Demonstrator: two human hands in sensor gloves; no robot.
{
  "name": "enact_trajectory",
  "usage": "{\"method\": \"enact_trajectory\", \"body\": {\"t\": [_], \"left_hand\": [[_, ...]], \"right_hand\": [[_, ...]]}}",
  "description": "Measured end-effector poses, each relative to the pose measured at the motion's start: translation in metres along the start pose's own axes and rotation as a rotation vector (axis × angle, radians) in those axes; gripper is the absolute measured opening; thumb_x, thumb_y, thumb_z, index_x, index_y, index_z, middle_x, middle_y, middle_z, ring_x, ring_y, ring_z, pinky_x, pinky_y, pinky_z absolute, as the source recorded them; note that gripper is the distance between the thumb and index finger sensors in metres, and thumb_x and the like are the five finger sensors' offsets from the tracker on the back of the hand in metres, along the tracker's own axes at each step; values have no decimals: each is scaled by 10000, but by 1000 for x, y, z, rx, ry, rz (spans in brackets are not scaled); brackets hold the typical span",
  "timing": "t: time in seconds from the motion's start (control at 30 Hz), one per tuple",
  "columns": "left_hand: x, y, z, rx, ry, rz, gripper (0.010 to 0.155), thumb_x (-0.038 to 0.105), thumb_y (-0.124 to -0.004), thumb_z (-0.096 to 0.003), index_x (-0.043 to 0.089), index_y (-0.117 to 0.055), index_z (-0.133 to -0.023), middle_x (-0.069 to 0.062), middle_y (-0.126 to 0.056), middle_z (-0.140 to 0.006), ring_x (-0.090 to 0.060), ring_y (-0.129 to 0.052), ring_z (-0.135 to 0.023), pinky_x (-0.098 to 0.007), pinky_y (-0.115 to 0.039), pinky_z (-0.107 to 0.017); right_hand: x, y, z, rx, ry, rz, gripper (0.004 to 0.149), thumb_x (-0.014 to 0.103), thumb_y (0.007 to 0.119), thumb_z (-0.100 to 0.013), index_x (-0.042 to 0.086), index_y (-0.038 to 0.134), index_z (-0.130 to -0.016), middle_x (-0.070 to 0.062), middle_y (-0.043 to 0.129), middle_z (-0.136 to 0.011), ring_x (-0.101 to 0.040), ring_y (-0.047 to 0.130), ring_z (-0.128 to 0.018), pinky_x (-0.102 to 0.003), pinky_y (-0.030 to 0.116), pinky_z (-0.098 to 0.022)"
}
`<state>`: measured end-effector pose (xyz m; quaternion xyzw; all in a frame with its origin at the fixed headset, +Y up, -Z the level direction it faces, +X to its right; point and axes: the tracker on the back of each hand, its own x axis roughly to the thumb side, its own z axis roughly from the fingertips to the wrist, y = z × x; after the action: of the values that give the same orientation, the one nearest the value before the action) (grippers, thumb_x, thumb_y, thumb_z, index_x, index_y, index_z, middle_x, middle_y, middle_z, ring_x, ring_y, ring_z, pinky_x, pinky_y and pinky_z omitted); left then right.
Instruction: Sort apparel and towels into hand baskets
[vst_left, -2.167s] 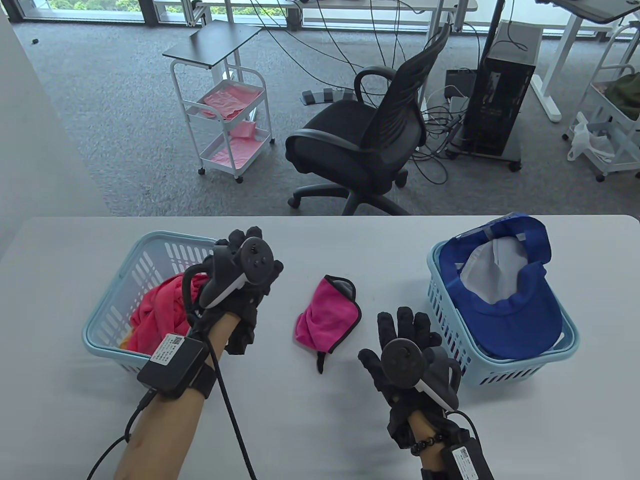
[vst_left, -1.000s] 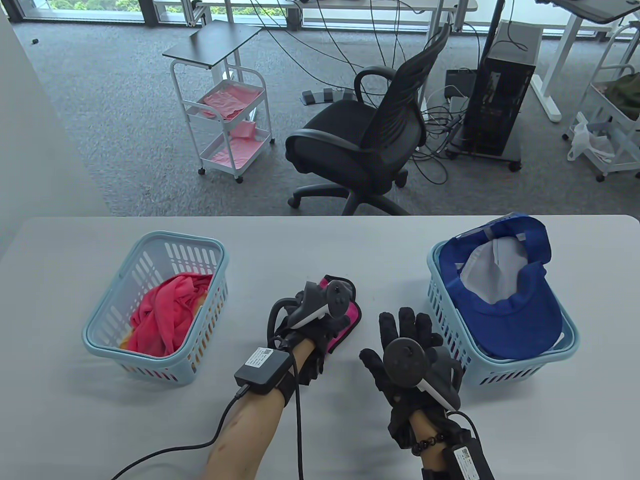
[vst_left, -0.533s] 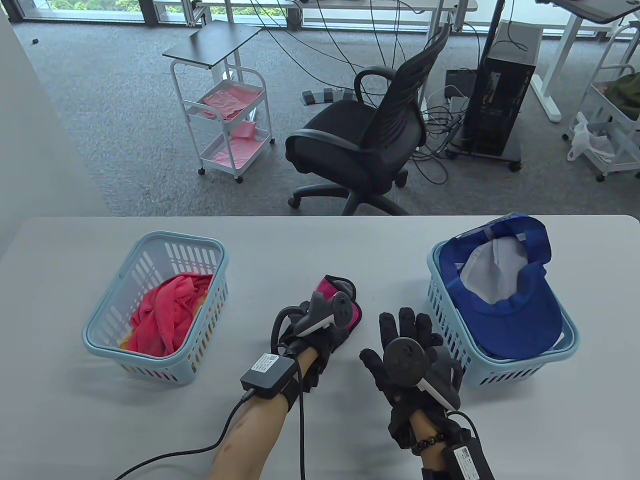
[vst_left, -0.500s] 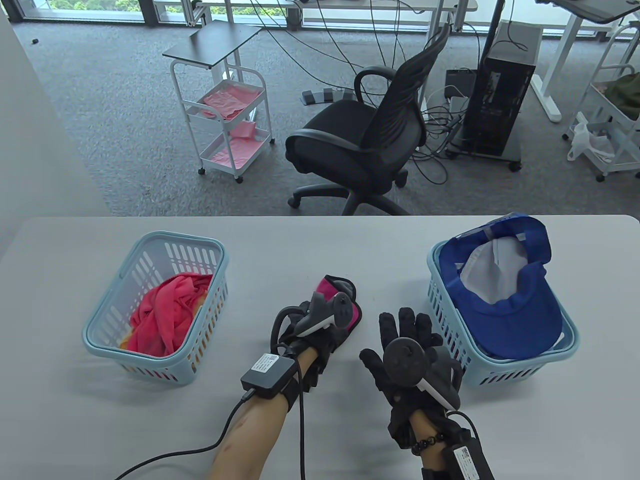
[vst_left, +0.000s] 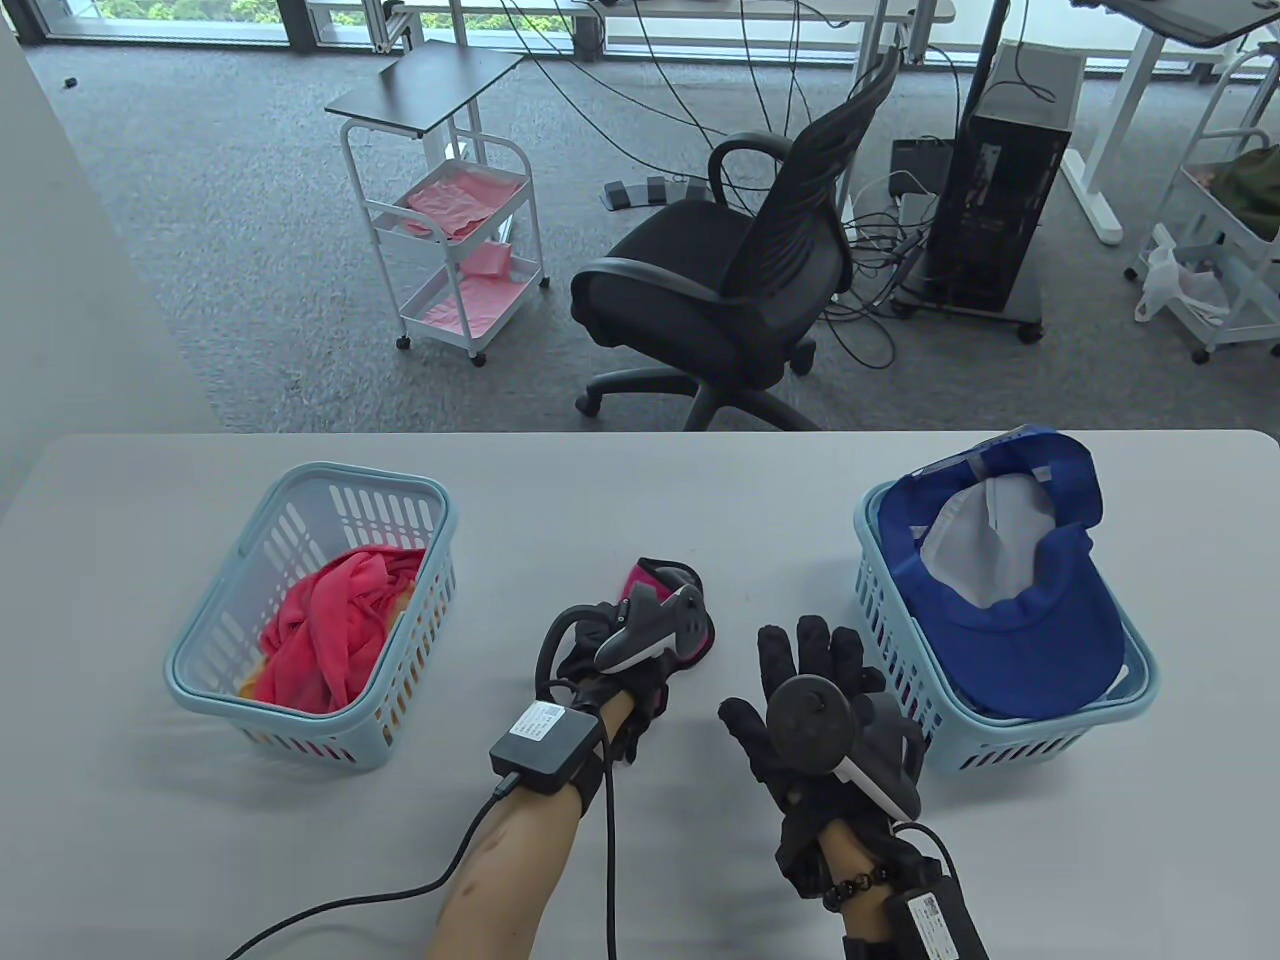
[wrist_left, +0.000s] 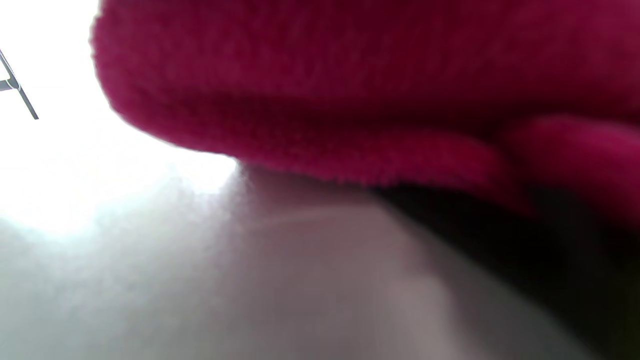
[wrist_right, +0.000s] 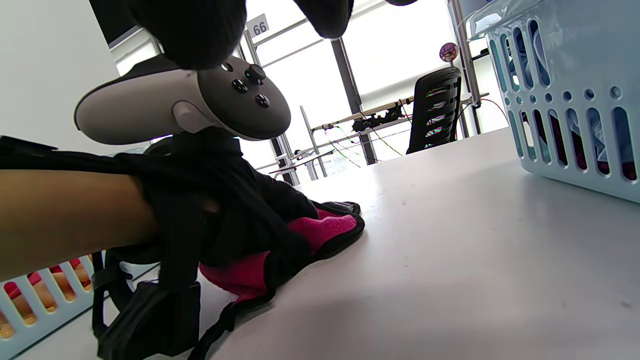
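Left hand (vst_left: 625, 655) mid-bench, fingers curled round pink towel (vst_left: 650, 578); towel bunched under palm, lower edge on bench (vst_left: 640, 480). Left wrist view: pink pile (wrist_left: 350, 85) fills top of frame. Right hand (vst_left: 815, 690) flat on bench, fingers spread, holding nothing, just beside right basket (vst_left: 890, 620). Right basket holds blue cap (vst_left: 1040, 600), crown lining up. Left basket (vst_left: 210, 640) holds red cloth (vst_left: 330, 625). Towel lies between baskets, apart from both.
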<state>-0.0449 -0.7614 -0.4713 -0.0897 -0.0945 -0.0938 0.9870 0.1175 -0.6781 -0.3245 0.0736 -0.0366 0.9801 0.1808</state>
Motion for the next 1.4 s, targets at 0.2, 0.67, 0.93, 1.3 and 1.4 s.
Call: {"method": "enact_trajectory", "body": {"t": [0.2,0.67,0.93,1.3,1.4], "left_hand": [[-6,2,0,38,16,11,464,456,-836,-511,335,-749,-950,37,-875,-941,-218,-1022,-727,-418,-887,-600],[-28,52,12,132,61,72,465,440,-830,-522,331,-738,-964,30,-868,-953,-211,-1013,-742,-417,-887,-599],[-47,95,28,202,88,84,468,438,-826,-528,326,-733,-972,25,-864,-958,-212,-1011,-745,-418,-886,-600],[-75,136,53,275,126,86,471,439,-821,-533,318,-729,-979,20,-863,-960,-214,-1010,-746,-420,-884,-603],[-86,146,60,294,142,89,471,438,-820,-534,318,-728,-980,17,-865,-958,-213,-1010,-746,-420,-884,-602]], "right_hand": [[1,0,0,-1,-1,1,783,460,713,-556,22,406,-1128,-341,210,-1127,-659,207,-971,-811,292,-653],[1,0,0,-2,-1,5,782,460,713,-556,24,406,-1127,-340,209,-1128,-657,209,-973,-810,292,-654],[1,0,1,-6,-1,4,782,460,713,-556,24,406,-1127,-338,209,-1128,-657,206,-973,-810,290,-655],[2,1,0,-5,-5,6,783,460,713,-555,23,405,-1128,-339,210,-1128,-656,206,-973,-810,290,-655],[3,2,0,-3,-6,9,782,460,713,-556,25,405,-1128,-338,211,-1128,-657,205,-973,-811,290,-653]]}}
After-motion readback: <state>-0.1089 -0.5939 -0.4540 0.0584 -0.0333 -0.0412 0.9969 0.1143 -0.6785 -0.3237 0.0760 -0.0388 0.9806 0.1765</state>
